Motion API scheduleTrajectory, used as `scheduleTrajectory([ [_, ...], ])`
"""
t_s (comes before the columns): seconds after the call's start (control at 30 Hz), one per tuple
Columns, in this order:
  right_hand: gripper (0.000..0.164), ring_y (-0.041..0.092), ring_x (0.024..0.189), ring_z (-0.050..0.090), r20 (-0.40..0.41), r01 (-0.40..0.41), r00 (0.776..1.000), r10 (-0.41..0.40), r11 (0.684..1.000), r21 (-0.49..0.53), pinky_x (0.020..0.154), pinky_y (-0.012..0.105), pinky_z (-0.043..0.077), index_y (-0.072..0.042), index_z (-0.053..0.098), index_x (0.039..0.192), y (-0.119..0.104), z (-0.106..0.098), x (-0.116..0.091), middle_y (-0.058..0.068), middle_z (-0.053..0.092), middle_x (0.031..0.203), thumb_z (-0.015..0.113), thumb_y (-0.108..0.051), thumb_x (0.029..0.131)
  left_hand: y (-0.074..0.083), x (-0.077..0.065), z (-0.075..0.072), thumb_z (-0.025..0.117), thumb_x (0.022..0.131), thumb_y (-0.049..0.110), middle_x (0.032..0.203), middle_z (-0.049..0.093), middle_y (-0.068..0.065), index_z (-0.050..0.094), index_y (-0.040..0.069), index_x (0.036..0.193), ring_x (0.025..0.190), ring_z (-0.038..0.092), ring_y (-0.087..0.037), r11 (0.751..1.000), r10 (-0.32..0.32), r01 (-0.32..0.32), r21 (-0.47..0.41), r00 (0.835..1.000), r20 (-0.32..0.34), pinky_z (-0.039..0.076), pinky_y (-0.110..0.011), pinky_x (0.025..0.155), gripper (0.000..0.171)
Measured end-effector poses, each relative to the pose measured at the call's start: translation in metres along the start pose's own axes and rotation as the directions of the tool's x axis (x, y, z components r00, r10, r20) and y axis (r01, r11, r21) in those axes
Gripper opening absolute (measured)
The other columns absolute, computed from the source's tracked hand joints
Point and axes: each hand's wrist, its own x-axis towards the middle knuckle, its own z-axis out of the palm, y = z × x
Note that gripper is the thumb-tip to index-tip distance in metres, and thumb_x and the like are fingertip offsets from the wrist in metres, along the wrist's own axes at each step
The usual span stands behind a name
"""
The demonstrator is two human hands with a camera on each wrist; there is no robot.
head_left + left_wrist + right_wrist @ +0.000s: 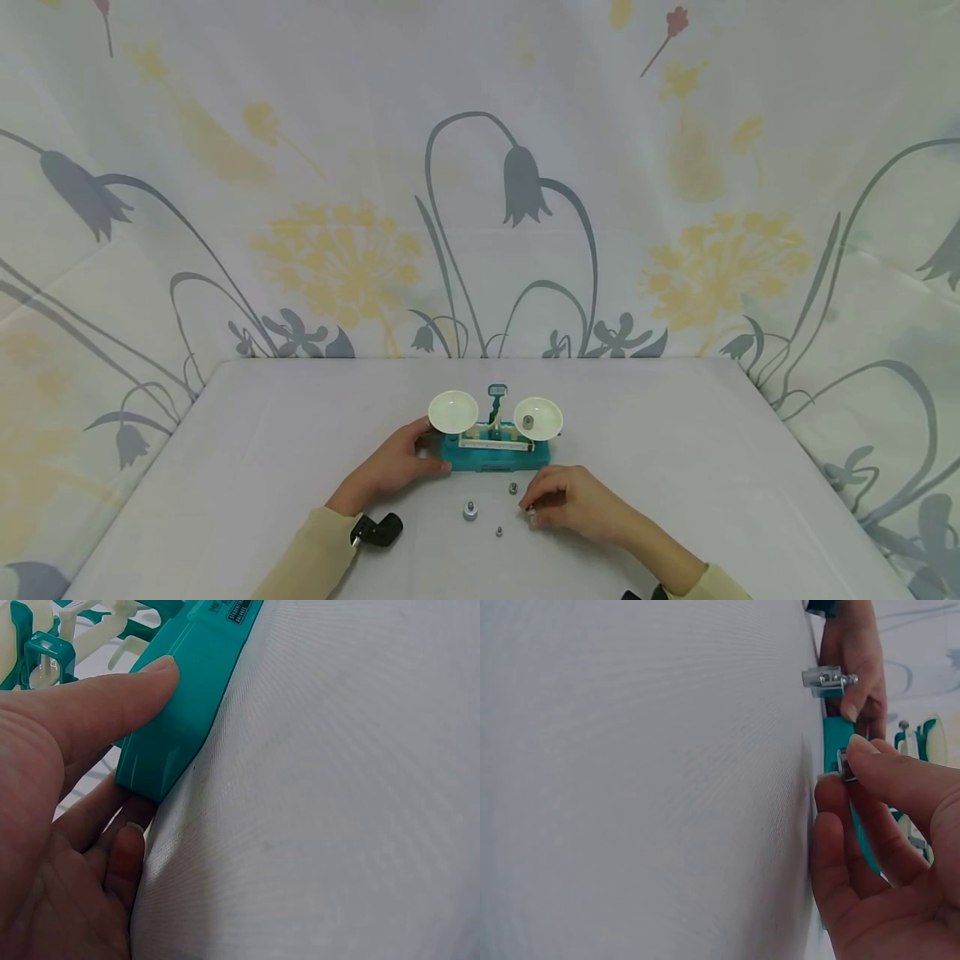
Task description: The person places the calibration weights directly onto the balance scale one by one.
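Observation:
A small teal balance scale (495, 458) with two white pans stands on the table. My left hand (399, 461) holds its left end; in the left wrist view the thumb (142, 690) lies on the teal base (191, 682) and the other fingers are around its end. Just in front of the scale's right side, my right hand (581, 504) pinches a small metal weight (844, 765) between thumb and fingers, close to the tabletop. One metal weight (528, 422) sits in the right pan (547, 410). The left pan (453, 412) holds nothing visible.
Between the hands, on the white tabletop (300, 417), stand a larger weight (470, 512), a medium weight (513, 488) and a tiny weight (499, 531). A flower-printed cloth (480, 275) hangs behind the table. A black wrist device (378, 530) sits by the left sleeve.

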Motion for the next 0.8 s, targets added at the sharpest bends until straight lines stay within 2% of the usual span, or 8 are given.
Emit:
scheduleTrajectory([
  [0.4,0.016,0.012,0.088,0.061,-0.002,-0.027,1.0,0.027,0.999,-0.023,0.074,0.025,0.055,-0.012,0.077,0.098,-0.0015,-0.002,0.0008,-0.005,0.069,0.098,0.079,-0.006,0.084,0.0002,-0.0006,-0.0003,0.08,0.084,0.019,0.14,0.054,-0.015,0.049,0.001,0.141,0.13,0.048,-0.038,1.0,0.008,-0.008,0.004,1.0,0.0,0.036,-0.055,0.111,0.068],
  [0.8,0.016,0.011,0.089,0.062,-0.01,-0.006,1.0,0.006,1.0,-0.004,0.073,0.026,0.056,-0.01,0.077,0.099,-0.0011,-0.0054,0.0009,-0.002,0.069,0.099,0.078,-0.005,0.084,-0.003,0.0015,0.0008,0.08,0.084,0.02,0.14,0.055,-0.014,0.05,0.002,0.141,0.13,0.048,-0.037,1.0,0.0,0.0,-0.002,1.0,-0.002,0.036,-0.055,0.111,0.067],
])
